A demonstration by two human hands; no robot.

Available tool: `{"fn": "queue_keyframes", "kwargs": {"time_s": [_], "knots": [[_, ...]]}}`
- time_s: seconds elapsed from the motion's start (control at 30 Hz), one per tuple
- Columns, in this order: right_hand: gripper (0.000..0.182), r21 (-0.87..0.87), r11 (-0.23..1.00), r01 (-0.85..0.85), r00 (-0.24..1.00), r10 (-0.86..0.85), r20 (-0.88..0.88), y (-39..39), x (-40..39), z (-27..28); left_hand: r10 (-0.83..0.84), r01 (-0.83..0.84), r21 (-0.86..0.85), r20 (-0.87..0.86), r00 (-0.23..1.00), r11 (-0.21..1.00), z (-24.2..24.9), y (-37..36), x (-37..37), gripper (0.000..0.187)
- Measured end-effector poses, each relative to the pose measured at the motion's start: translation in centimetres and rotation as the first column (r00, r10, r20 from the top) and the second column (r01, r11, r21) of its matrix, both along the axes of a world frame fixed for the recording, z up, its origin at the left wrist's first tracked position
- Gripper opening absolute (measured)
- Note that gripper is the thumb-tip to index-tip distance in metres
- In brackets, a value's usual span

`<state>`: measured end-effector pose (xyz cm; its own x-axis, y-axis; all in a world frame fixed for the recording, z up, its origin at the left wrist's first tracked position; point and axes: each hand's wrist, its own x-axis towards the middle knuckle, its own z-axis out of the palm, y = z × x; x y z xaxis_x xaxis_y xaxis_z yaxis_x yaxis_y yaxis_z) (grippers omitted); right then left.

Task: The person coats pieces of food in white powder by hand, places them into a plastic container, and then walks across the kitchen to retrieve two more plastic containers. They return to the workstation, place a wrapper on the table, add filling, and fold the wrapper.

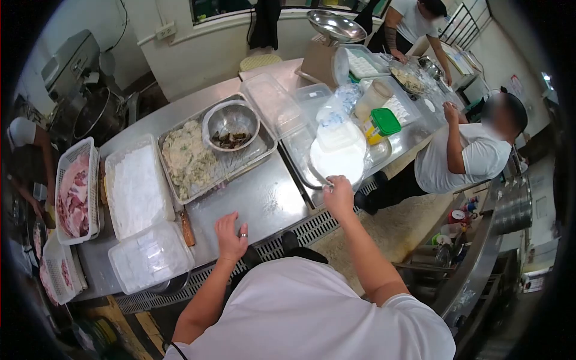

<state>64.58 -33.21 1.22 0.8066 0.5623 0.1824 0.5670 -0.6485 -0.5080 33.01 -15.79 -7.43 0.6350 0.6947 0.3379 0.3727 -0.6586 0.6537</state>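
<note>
The right hand (339,193) pinches the near rim of a shallow round metal pan of white batter or flour (337,161), fingers closed on its edge, at about one o'clock from the person's chest. The left hand (231,235) rests open, fingers spread, on the bare stainless-steel worktable (264,201) at eleven o'clock, gripping nothing. Further out at eleven lies a rectangular steel tray of pale chopped filling (189,159) with a round steel mixing bowl (230,125) set in it; at ten o'clock sits a white plastic tub of white wrappers (137,187), and beyond it a white plastic basket of raw pink meat (74,192).

In my judgement, moving the pan well means keeping it level, since its contents sit near the rim, and sliding rather than lifting by one edge.
</note>
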Motion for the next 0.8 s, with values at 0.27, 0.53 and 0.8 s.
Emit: {"fn": "queue_keyframes", "kwargs": {"time_s": [0.27, 0.53, 0.8], "knots": [[0.016, -0.042, 0.998, -0.048, 0.991, 0.042, -0.125, -1.1, 7.2, -1.4, 0.083, -0.082, -0.019, 0.017, 0.996, 0.996, -0.8, -2.5, 3.1, 0.045], [0.03, 0.278, 0.959, -0.051, 0.992, 0.08, -0.096, -1.0, 7.7, -3.1, 0.142, -0.138, 0.064, -0.063, 0.988, 0.988, 0.1, -3.4, 4.1, 0.047], [0.025, -0.348, 0.869, -0.352, 0.897, 0.419, 0.139, -1.5, 6.7, -3.4, 0.126, -0.121, 0.077, -0.059, 0.99, 0.99, -0.1, -3.3, 4.0, 0.052]]}}
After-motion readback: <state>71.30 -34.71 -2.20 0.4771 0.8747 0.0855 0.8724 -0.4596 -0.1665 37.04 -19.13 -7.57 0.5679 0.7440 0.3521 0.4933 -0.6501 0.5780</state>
